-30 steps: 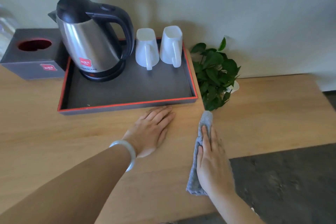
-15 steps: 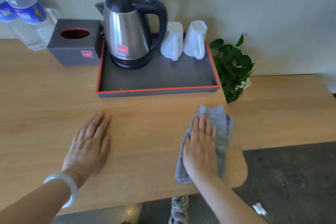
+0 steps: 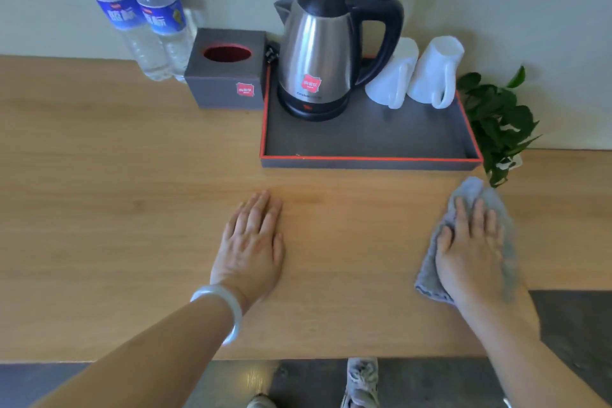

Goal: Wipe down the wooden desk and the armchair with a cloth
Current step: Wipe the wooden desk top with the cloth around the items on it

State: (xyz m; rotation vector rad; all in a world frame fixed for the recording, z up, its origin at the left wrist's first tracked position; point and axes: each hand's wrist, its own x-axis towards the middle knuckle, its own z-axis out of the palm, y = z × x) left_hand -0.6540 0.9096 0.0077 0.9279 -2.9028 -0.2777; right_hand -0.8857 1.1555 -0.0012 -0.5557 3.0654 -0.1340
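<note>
The tabletop (image 3: 132,225) is pale wood with a fine straight grain, smooth and matt. The left hand (image 3: 251,242) lies flat on it, palm down, fingers straight and close together, holding nothing; a glossy white bangle (image 3: 222,305) circles its wrist. The right hand (image 3: 470,252) also lies flat, fingers straight and slightly spread, pressing a soft grey cloth (image 3: 429,275) against the wood; the rumpled cloth shows past the fingertips and along the thumb side.

Beyond and between the hands sits a shallow rectangular tray (image 3: 371,162), dark grey with a thin red rim; on it stand a brushed-steel kettle (image 3: 318,53) with a black lid and handle, and two upturned white mugs (image 3: 394,76), smooth and tapered. Beyond the left hand stand a grey cube tissue box (image 3: 225,76) with an oval opening and two clear plastic water bottles (image 3: 116,10) with blue labels. Just beyond the right hand's fingertips is a leafy green plant (image 3: 500,122).

A second ago the left hand's fingertips reached the tray's front wall near its middle; now it lies off the tray's left corner, apart from it. The cloth, then a narrow bunched strip under the right hand's edge, now lies spread wider beneath the palm. The bottles, cut off half a second ago, now show almost whole.
</note>
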